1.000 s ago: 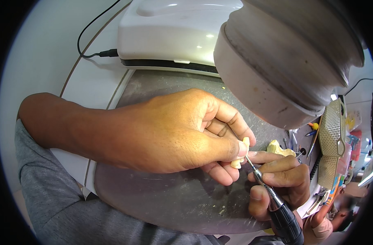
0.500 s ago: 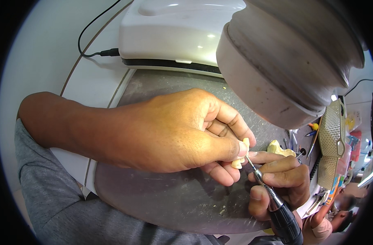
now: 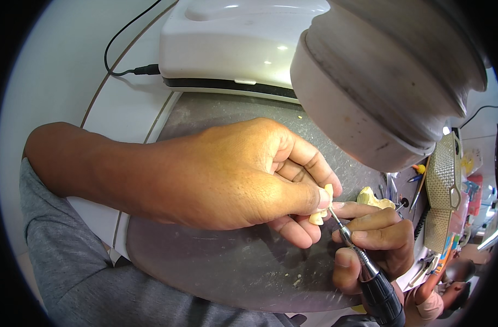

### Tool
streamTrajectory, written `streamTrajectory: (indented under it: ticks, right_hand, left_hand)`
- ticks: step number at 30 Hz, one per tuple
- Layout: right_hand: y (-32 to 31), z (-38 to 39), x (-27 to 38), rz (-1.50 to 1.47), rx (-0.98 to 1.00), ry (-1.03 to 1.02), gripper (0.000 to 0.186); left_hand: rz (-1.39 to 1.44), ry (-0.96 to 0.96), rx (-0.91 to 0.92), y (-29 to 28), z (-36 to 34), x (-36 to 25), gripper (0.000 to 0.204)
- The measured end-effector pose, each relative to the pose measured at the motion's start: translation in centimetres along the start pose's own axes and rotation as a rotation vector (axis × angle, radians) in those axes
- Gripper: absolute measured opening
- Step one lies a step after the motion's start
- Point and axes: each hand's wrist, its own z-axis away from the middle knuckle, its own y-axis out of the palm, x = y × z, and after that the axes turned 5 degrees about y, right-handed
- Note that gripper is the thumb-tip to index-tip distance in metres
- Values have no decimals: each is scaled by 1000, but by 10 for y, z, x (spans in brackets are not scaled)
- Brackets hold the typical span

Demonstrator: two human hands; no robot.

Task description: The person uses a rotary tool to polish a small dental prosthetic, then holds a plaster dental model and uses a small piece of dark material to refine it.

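My left hand (image 3: 243, 180) reaches in from the left, thumb and fingers pinching a small yellowish dental bridge (image 3: 316, 219). Parts of the bridge stick out above and below the thumb tip; the rest is hidden by the fingers. In my right hand (image 3: 388, 231) is a rotary handpiece (image 3: 378, 289) with a black body and a silver nose, held like a pen. Its thin tip meets the bridge beside my left thumb; whether it touches cannot be made out. One right finger stretches up against the left fingertips. Just beyond lies a cream plaster dental model (image 3: 372, 198).
A grey work mat (image 3: 216, 261) with pale crumbs lies underneath. At the back stands a white box-shaped device (image 3: 227, 49) with a black cable. A large grey hood (image 3: 363, 103) hangs over the upper right. To the right are a perforated metal tray (image 3: 441, 201) and another person (image 3: 431, 305).
My right hand and the handpiece have shifted very slightly at the bridge. The left hand keeps its grip and place.
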Motion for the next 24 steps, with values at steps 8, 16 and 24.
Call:
streamTrajectory:
  ticks: [8,16,24]
  right_hand:
    - [0,1,-3,-20,16,10,28]
    - [0,2,-2,-30,-1,12,28]
    - [-2,1,5,17,12,23,28]
  left_hand:
    - [7,-10,-17,-1,0,2,32]
    - [2,-3,-3,-2,-1,2,32]
    - [4,-3,20,-1,-2,1,32]
